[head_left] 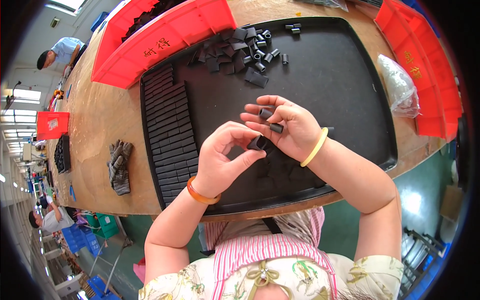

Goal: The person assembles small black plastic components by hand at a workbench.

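Note:
My left hand (pixel 224 154) pinches a black sleeve (pixel 257 143) between thumb and forefinger, its open end showing. Close beside it, my right hand (pixel 295 129) has its fingers curled round short black tubes; one tube (pixel 265 113) lies across the fingers and another tube (pixel 276 128) sits nearer the thumb. Both hands are above a large black tray (pixel 325 70). Along the tray's left side lie tight rows of flat black sleeves (pixel 172 135). Toward the far edge is a pile of loose flat black pieces (pixel 220 52), with several short black tubes (pixel 269 57) next to it.
A red bin (pixel 170 42) holding black pieces stands at the far left of the tray. To the right are another red bin (pixel 425 75) and a clear bag (pixel 398 85) of pale parts. Grey gloves (pixel 119 167) lie on the wooden table (pixel 100 125). Two people are farther off at left.

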A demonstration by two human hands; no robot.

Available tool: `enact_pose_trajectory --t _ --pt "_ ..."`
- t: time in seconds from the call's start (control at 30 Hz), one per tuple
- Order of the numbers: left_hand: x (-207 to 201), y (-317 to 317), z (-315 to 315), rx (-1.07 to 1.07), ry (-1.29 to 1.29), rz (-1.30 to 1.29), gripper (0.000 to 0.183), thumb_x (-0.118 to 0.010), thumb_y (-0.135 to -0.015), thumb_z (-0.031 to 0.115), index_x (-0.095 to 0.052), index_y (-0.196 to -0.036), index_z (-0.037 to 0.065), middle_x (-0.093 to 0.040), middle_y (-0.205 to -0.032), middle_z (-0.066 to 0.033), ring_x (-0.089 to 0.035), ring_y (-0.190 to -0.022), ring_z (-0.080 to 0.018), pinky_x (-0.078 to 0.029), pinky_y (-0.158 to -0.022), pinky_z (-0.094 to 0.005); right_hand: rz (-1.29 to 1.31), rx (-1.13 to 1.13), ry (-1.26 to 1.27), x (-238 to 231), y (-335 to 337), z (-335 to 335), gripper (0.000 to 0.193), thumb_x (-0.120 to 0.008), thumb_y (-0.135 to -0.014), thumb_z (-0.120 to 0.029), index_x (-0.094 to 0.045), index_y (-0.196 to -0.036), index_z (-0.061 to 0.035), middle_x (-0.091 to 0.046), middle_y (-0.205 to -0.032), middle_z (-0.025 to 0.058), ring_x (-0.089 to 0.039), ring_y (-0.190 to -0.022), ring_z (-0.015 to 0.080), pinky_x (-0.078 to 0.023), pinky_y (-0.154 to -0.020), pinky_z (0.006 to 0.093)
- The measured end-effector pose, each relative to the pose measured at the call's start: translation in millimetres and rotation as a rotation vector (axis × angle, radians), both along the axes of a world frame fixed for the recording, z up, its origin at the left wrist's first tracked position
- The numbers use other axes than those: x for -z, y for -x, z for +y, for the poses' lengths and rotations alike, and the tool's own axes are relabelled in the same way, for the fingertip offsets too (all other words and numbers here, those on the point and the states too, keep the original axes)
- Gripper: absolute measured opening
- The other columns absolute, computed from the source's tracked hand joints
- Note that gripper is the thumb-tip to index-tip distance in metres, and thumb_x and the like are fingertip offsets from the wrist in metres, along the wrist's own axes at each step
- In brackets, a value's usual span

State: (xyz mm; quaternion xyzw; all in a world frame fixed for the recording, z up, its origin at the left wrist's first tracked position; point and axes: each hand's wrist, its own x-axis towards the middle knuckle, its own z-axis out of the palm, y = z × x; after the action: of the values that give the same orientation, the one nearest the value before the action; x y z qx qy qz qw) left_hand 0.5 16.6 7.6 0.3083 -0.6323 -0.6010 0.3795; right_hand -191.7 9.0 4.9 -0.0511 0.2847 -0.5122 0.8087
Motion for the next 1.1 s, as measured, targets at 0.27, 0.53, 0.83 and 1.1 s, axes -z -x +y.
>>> enact_pose_trajectory --t 0.27,0.53,0.83,1.1 --pt "4.7 -8.2 -6.3 -0.253 0.021 -0.029 0.024 -0.073 -0.082 -0.005 -0.066 -0.105 -0.004 -0.062 -0.100 -0.0057 -0.063 -0.091 -0.0124 -0.051 -0.082 -0.0237 0.235 -0.096 0.214 14.6 2.8 -2.7 0.026 -0.054 -0.100 -0.013 -0.054 -0.122 -0.0001 -0.066 -0.107 0.0131 -0.056 -0.065 0.0085 -0.047 -0.058 0.0226" --pt "6.7 -7.9 -10.5 -0.362 0.138 -0.256 0.020 -0.075 -0.080 -0.002 -0.069 -0.099 0.000 -0.065 -0.094 -0.0060 -0.066 -0.086 -0.0135 -0.054 -0.080 -0.0249 0.910 0.094 0.774 1.6 -12.5 5.6 0.017 -0.059 -0.097 -0.015 -0.059 -0.103 0.0013 -0.062 -0.091 0.0077 -0.060 -0.084 0.0160 -0.051 -0.077 0.0301" --pt "10.9 -6.3 -9.4 -0.351 0.243 -0.322 0.020 -0.077 -0.079 0.000 -0.069 -0.097 0.001 -0.066 -0.091 -0.0057 -0.066 -0.084 -0.0145 -0.053 -0.077 -0.0252 1.332 -0.021 0.958 -3.5 -6.5 4.8 0.016 -0.068 -0.088 -0.013 -0.060 -0.097 -0.0016 -0.063 -0.090 0.0131 -0.063 -0.078 0.0308 -0.051 -0.070 0.0383" --pt "4.8 -0.9 -6.6 -0.377 0.299 -0.317 0.022 -0.077 -0.078 -0.001 -0.069 -0.098 0.000 -0.065 -0.091 -0.0064 -0.065 -0.084 -0.0153 -0.053 -0.077 -0.0266 1.369 0.130 0.979 0.2 -6.0 6.6 0.013 -0.079 -0.079 -0.011 -0.069 -0.085 -0.0041 -0.059 -0.084 0.0046 -0.056 -0.062 0.0131 -0.048 -0.057 0.0264"
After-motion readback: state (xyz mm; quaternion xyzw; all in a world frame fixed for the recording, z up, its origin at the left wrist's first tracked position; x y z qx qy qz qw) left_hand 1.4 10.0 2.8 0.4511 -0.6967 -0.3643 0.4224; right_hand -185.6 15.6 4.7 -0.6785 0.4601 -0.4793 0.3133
